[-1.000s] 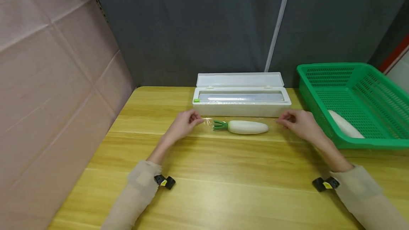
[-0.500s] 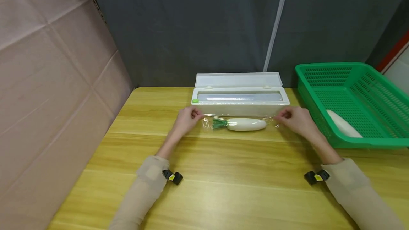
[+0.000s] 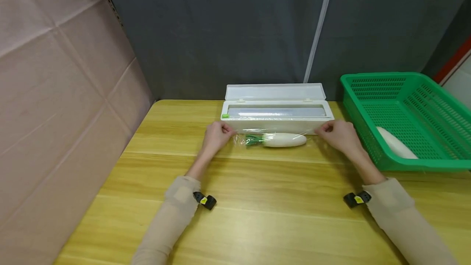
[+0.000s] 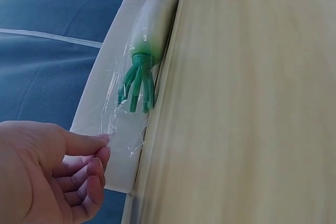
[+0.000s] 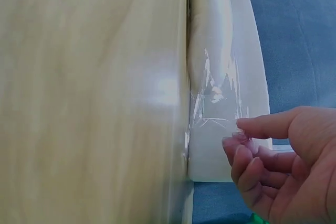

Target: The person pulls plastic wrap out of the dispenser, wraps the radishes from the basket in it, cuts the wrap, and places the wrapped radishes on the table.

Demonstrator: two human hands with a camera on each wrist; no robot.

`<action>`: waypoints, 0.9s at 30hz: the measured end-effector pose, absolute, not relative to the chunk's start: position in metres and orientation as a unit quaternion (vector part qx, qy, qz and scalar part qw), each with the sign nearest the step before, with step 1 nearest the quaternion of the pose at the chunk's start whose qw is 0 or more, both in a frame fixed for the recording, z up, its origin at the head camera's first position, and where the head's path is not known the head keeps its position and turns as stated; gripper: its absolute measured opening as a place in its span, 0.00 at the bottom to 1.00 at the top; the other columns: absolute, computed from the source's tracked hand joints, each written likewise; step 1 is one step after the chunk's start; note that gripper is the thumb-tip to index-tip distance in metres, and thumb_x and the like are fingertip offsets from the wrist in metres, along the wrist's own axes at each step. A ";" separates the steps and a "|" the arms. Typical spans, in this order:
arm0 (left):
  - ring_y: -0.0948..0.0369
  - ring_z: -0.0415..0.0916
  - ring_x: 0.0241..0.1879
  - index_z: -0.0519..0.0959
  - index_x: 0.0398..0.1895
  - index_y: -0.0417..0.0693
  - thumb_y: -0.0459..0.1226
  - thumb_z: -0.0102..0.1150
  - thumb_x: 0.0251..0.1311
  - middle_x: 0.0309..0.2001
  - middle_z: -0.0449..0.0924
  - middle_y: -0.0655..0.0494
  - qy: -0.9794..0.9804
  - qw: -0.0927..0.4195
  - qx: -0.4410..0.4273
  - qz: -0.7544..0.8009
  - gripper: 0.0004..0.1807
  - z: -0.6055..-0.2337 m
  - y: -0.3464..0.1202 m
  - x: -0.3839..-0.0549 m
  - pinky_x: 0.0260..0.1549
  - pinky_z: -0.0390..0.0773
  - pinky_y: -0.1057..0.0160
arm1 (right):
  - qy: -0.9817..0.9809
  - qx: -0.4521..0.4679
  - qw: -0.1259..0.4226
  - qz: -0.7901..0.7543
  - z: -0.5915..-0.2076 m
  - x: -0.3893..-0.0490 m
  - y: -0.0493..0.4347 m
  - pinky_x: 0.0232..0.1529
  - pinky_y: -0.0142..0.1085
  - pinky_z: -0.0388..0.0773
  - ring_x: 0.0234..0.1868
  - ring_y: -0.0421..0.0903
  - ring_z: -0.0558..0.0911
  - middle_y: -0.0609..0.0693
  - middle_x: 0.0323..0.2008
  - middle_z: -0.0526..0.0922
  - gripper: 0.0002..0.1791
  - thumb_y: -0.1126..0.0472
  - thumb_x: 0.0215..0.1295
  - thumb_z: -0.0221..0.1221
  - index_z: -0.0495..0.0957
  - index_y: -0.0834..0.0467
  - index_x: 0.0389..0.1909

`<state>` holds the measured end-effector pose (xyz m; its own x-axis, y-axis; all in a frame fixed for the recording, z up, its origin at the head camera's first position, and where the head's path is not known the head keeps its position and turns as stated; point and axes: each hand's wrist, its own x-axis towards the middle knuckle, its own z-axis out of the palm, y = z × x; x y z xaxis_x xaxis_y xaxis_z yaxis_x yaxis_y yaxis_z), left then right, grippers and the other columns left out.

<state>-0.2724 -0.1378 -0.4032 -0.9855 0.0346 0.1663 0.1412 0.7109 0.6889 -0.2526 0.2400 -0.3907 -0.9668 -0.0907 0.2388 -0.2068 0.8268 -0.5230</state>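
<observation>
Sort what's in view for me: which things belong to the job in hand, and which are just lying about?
In the job, by the look of it:
green-topped radish
clear film, pinched by the left hand and right hand
open white box

Apparently just lying about:
green basket
white vegetable inside it

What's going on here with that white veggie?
A person is handling clear plastic film, pinching one end in the left hand and the other in the right hand. The film covers a white radish with green stalks, lying in front of an open white box. Another white piece is in the green basket on the right.
</observation>
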 end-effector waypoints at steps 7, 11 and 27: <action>0.60 0.75 0.23 0.87 0.28 0.42 0.39 0.74 0.57 0.25 0.84 0.53 -0.922 0.079 -0.023 -0.379 0.09 -0.404 -0.135 -0.274 0.26 0.74 0.63 | -0.954 0.051 0.092 0.280 -0.389 -0.254 0.239 0.26 0.38 0.67 0.23 0.45 0.74 0.48 0.20 0.80 0.16 0.52 0.66 0.65 0.84 0.63 0.28; 0.59 0.75 0.23 0.88 0.26 0.44 0.41 0.74 0.56 0.25 0.85 0.54 -0.926 0.089 -0.009 -0.366 0.10 -0.404 -0.133 -0.275 0.26 0.74 0.62 | -0.957 0.039 0.073 0.277 -0.389 -0.256 0.238 0.24 0.39 0.64 0.21 0.46 0.72 0.46 0.16 0.78 0.20 0.50 0.69 0.62 0.85 0.62 0.23; 0.58 0.75 0.21 0.87 0.19 0.47 0.48 0.69 0.62 0.16 0.81 0.60 -0.934 0.076 0.013 -0.350 0.18 -0.406 -0.133 -0.278 0.25 0.69 0.62 | -0.961 0.022 0.039 0.272 -0.388 -0.259 0.239 0.24 0.41 0.63 0.18 0.47 0.72 0.45 0.11 0.73 0.26 0.46 0.71 0.58 0.82 0.57 0.15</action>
<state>-0.2777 -0.1331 -0.4055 -0.9880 -0.0770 0.1339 0.0301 0.7545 0.6556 -0.2591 0.2391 -0.3877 -0.9960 -0.0208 0.0871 -0.0634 0.8507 -0.5218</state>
